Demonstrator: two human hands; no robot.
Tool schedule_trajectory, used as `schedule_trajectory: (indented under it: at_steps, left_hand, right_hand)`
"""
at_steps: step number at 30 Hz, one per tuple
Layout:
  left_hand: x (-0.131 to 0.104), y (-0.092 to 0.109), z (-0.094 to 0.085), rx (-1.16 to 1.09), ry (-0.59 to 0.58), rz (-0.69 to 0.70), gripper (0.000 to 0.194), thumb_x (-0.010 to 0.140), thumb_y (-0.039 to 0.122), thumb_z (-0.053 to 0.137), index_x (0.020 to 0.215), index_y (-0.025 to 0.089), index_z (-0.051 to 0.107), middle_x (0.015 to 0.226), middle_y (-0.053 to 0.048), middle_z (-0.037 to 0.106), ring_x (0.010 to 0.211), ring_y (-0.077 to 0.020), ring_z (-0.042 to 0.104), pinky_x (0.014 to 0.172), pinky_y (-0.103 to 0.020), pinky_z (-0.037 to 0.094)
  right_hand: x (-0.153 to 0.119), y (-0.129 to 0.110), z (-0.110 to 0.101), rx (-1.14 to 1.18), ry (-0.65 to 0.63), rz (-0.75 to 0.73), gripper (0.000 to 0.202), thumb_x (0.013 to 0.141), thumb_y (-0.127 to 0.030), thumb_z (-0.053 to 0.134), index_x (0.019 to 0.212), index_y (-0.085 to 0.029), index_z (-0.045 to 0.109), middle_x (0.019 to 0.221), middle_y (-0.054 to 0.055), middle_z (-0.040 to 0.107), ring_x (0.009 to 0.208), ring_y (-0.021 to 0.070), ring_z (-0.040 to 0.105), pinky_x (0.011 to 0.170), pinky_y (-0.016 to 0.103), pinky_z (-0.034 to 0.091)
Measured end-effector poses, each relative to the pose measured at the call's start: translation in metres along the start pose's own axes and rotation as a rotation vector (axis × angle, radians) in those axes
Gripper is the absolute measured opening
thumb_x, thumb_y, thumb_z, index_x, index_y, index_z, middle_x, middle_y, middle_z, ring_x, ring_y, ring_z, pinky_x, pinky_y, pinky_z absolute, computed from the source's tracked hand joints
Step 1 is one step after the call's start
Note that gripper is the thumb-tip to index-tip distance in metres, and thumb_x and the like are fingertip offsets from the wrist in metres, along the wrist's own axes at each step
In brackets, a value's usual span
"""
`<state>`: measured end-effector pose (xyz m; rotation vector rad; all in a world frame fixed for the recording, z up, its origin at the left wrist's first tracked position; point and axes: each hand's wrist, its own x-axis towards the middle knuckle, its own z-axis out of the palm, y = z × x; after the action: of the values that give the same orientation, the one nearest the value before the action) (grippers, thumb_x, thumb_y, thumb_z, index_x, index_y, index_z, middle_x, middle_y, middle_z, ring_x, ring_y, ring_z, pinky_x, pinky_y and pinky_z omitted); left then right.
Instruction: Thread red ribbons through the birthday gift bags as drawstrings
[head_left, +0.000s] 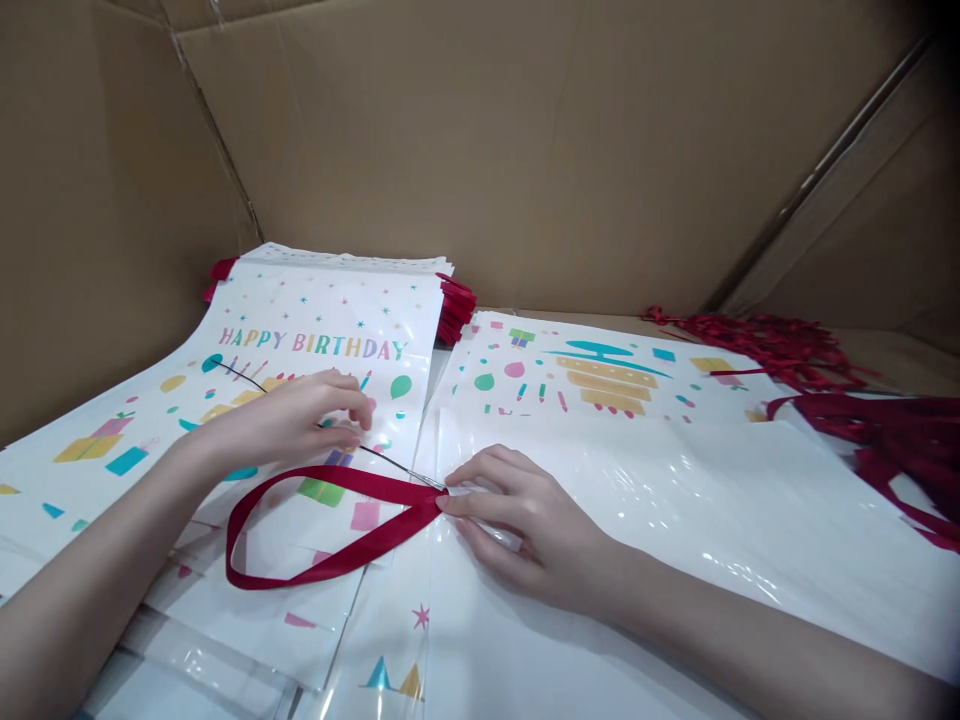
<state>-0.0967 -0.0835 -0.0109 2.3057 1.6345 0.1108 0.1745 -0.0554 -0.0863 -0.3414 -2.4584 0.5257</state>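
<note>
My right hand (pixel 525 520) pinches the joined ends of a flat dark red ribbon loop (pixel 270 580) at the edge of a clear plastic sheet. A thin dark wire (pixel 386 458) runs to that same point; its end there looks metallic. My left hand (pixel 307 415) curls around the wire, which crosses behind the fingers and sticks out past the wrist at the upper left. Beneath that hand lies a stack of white bags (pixel 330 300) printed with "HAPPY BIRTHDAY". The ribbon loop rests over the printed sheets. My right fingertips partly hide the ribbon ends.
Brown cardboard walls (pixel 480 150) rise behind and at both sides. More white printed bags (pixel 600 370) lie at the right under a glossy white sheet (pixel 675 500). Loose red ribbons (pixel 765 345) are heaped at the far right, with more red ribbon (pixel 885 430) nearer.
</note>
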Motion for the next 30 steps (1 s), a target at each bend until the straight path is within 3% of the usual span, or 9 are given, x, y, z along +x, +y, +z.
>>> schedule_trajectory:
  at_steps: [4,7,14,30]
  left_hand:
    - [-0.001,-0.034,-0.002,-0.018,-0.057,-0.056,0.018,0.081,0.036,0.053,0.083,0.020,0.061,0.089,-0.003,0.059,0.081,-0.0155,0.052,0.065,-0.022,0.037]
    - [0.001,-0.042,0.001,-0.041,-0.081,-0.076,0.021,0.082,0.036,0.050,0.077,0.018,0.060,0.082,-0.002,0.060,0.075,-0.0137,0.052,0.063,-0.021,0.036]
    - [0.001,-0.035,0.007,-0.109,-0.033,-0.098,0.018,0.079,0.033,0.049,0.075,0.018,0.057,0.074,0.000,0.060,0.068,-0.0128,0.052,0.059,-0.021,0.036]
    - [-0.001,-0.017,0.008,-0.086,-0.058,-0.049,0.017,0.078,0.032,0.052,0.069,0.019,0.058,0.065,0.001,0.060,0.058,-0.0111,0.049,0.056,-0.022,0.034]
  right_hand:
    - [0.000,0.001,0.000,-0.004,0.001,0.006,0.022,0.083,-0.015,0.049,0.095,-0.021,0.066,0.095,0.008,0.062,0.083,0.0171,0.054,0.073,0.032,0.045]
    - [-0.001,0.001,0.001,-0.004,0.004,0.002,0.022,0.083,-0.015,0.048,0.095,-0.021,0.066,0.094,0.008,0.062,0.083,0.0172,0.054,0.073,0.032,0.045]
    - [-0.001,0.001,0.001,-0.006,0.002,0.002,0.021,0.083,-0.016,0.049,0.094,-0.020,0.066,0.095,0.008,0.061,0.083,0.0171,0.054,0.074,0.033,0.045]
    - [-0.002,0.001,0.001,-0.011,-0.025,-0.029,0.021,0.084,-0.020,0.051,0.100,-0.020,0.065,0.101,0.009,0.061,0.090,0.0180,0.055,0.078,0.034,0.045]
